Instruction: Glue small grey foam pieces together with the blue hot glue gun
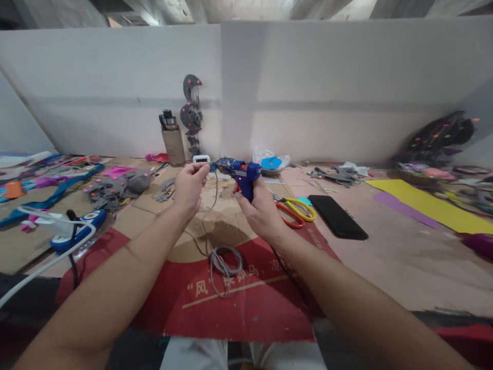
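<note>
Glue gun held up over the desk and its red cardboard sheet, the right hand wrapped around its handle, the left hand at the nozzle pinching a grey cord that coils below.

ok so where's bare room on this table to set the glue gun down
Widest patch: the table between the black phone and the yellow sheet, running to the near edge. Also the red cardboard beside the cord coil. Crowded: felt scraps and power strip at left, scissors by the right hand.
</note>
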`<state>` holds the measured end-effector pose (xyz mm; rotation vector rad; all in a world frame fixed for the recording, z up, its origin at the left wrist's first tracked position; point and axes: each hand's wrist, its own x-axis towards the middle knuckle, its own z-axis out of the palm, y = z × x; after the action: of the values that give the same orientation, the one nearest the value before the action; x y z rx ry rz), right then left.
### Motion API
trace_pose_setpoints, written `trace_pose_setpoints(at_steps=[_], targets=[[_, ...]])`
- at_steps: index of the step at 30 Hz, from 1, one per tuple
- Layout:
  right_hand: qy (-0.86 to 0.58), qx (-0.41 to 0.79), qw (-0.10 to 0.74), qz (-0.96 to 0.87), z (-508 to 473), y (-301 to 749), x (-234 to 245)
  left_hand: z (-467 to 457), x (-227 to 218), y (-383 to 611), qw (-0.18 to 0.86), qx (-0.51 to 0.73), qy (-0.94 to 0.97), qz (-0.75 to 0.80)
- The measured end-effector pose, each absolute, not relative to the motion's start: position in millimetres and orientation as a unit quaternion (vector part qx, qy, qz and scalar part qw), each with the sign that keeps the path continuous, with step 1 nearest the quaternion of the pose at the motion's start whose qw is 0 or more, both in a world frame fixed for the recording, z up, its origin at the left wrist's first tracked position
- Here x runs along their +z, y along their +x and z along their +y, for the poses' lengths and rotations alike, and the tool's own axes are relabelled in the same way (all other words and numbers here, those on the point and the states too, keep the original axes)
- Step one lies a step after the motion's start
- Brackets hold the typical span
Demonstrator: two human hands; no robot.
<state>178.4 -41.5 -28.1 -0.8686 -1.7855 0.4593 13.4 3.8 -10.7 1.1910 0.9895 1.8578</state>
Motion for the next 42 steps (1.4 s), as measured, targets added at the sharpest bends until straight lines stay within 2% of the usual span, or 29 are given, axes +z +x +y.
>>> trace_pose_setpoints(at_steps=[12,31,34,38,40,42], targets=[[-0.376,0.168,0.523,-0.747,-42,179,-29,3,-10,14,0.338,0.722,0.466,0.384],[-0.378,0.211,0.528,-0.73,-44,179,-27,1,-8,15,0.34,0.717,0.468,0.389],[-0.374,0.265,0.537,-0.708,-43,180,-26,0,-6,13,0.349,0.72,0.459,0.387],[-0.342,0.414,0.571,-0.622,-33,183,-27,3,-5,7,0.37,0.727,0.422,0.396],[-0.367,0.462,0.559,-0.583,-20,188,-31,6,-5,4,0.371,0.728,0.414,0.401],[-0.446,0.453,0.515,-0.576,-3,194,-38,8,-7,2,0.357,0.727,0.425,0.404]])
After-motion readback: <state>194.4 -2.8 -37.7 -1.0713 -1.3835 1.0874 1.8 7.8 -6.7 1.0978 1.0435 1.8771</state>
